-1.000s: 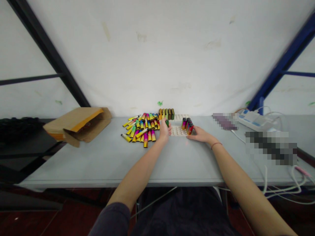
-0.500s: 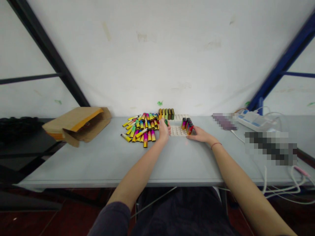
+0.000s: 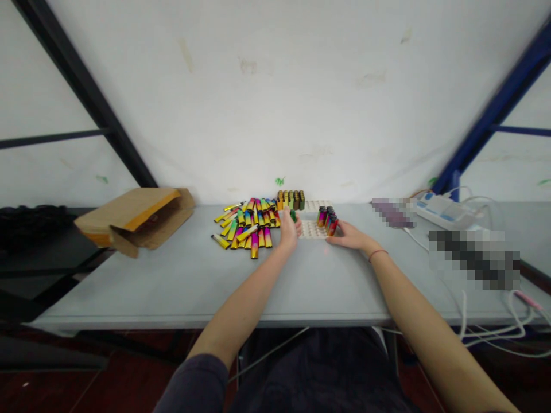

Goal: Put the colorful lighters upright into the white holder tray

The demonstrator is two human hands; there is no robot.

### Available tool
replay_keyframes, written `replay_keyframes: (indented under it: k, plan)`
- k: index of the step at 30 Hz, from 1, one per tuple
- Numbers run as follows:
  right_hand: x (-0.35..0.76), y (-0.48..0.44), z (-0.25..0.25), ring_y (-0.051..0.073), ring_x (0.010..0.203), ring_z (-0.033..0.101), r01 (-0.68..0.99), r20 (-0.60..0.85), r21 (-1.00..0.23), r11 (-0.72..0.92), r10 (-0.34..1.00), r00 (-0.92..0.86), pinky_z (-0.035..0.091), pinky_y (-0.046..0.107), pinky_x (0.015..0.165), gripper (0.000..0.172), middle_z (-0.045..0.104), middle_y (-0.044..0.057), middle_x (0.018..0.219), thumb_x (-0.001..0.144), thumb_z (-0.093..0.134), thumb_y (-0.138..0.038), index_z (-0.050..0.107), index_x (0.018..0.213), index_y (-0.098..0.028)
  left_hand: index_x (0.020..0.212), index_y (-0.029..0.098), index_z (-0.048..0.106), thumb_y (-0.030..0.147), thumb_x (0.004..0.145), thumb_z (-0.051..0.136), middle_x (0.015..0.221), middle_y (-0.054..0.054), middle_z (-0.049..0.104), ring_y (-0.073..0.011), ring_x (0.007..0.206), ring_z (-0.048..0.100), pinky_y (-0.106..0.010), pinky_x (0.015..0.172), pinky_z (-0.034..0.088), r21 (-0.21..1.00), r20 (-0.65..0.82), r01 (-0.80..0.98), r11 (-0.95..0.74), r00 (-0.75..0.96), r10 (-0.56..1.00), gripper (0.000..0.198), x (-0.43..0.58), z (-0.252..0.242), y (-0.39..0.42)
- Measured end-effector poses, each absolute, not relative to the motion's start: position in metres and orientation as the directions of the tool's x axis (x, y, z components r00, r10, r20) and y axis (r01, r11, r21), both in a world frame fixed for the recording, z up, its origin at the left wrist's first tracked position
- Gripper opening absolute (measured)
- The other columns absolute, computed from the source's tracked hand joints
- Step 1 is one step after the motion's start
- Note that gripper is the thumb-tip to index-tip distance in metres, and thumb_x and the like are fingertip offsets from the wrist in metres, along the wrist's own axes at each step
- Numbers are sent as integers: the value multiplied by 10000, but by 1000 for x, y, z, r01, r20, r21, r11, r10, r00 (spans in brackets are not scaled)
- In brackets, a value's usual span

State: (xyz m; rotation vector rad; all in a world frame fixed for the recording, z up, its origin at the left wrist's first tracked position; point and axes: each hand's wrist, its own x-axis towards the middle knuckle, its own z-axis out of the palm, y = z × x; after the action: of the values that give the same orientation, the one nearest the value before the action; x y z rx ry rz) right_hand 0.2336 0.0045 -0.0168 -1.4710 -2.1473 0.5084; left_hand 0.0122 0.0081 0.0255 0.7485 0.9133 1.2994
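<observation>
My left hand is closed around a green lighter beside a pile of shiny, rainbow-coloured lighters. To its right lies a white tray with rows of holes. Several lighters stand upright in the tray's right part, black tops up. My right hand grips the tray's right end, its thumb at the front edge and its fingers against the outermost red lighter. How many lighters my left hand holds is hidden by the fingers.
Behind, a second white tray holds rows of upright gold and dark lighters at its left. An open cardboard box lies on the left of the grey table. A power strip and white cables are at the right.
My left hand has shifted slightly to the right, toward the front tray, with the green lighter in it. My right hand stays where it was.
</observation>
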Motion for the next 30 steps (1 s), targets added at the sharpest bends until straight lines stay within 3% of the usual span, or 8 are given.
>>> replay_keyframes:
  k: [3, 5, 8, 10, 12, 16, 20, 30]
  plan:
    - [233, 3, -16, 360, 1157, 646, 764, 172, -545, 346, 938, -302, 489, 503, 1044, 605, 683, 163, 1309, 780, 731, -428, 614, 1292, -127, 776, 219, 447, 537, 964, 372, 485, 87, 364, -74, 355, 309, -189, 385, 243, 915, -32, -403, 32, 7, 999, 377, 14, 14, 13]
    - [233, 3, -16, 363, 1154, 646, 770, 173, -539, 341, 940, -295, 488, 501, 1044, 604, 686, 173, 1296, 777, 736, -434, 623, 1278, -115, 922, 220, 480, 465, 962, 444, 550, 79, 463, -90, 417, 422, -193, 446, 342, 953, 88, -293, -82, 6, 996, 251, 16, 6, 16]
    - [232, 4, -18, 366, 1179, 635, 756, 206, -544, 364, 931, -301, 472, 499, 1070, 632, 679, 170, 1308, 752, 759, -438, 630, 1280, -114, 1058, 216, 502, 328, 965, 483, 760, 13, 635, -129, 709, 633, -241, 700, 505, 954, 292, -90, -287, 52, 955, 147, 18, -2, 18]
    - [232, 6, -20, 369, 1207, 621, 731, 248, -552, 401, 916, -315, 459, 499, 1090, 656, 672, 167, 1322, 721, 783, -427, 634, 1282, -120, 1065, 197, 552, 290, 951, 523, 971, -56, 683, -167, 964, 656, -291, 874, 512, 912, 405, 42, -409, 74, 911, 150, 18, -5, 21]
    - [231, 8, -22, 373, 1238, 602, 713, 285, -549, 435, 900, -330, 443, 506, 1107, 674, 660, 172, 1337, 697, 797, -413, 634, 1282, -121, 1072, 179, 602, 275, 926, 567, 1107, -96, 670, -197, 1056, 634, -313, 905, 511, 867, 467, 141, -478, 108, 878, 178, 18, -8, 25]
    - [230, 8, -23, 383, 1217, 611, 712, 297, -542, 447, 894, -335, 447, 539, 1092, 642, 667, 183, 1322, 706, 781, -409, 637, 1260, -117, 1110, 159, 644, 255, 910, 591, 1090, -93, 683, -182, 941, 649, -290, 799, 537, 860, 446, 152, -487, 239, 862, 229, 15, -16, 35]
    - [228, 4, -19, 363, 1110, 668, 692, 269, -570, 443, 896, -352, 502, 517, 1029, 585, 701, 178, 1268, 729, 763, -373, 644, 1238, -111, 1118, 167, 666, 250, 891, 636, 1046, -63, 704, -165, 904, 660, -274, 799, 543, 862, 432, 129, -490, 318, 844, 244, 13, -24, 40]
    - [223, 0, -12, 336, 1024, 698, 723, 237, -548, 420, 907, -347, 540, 466, 962, 536, 737, 162, 1191, 737, 763, -351, 649, 1204, -113, 1233, 200, 646, 240, 933, 593, 1151, -77, 710, -185, 985, 674, -343, 965, 527, 669, 507, 357, -652, 422, 752, 307, 8, -9, 22]
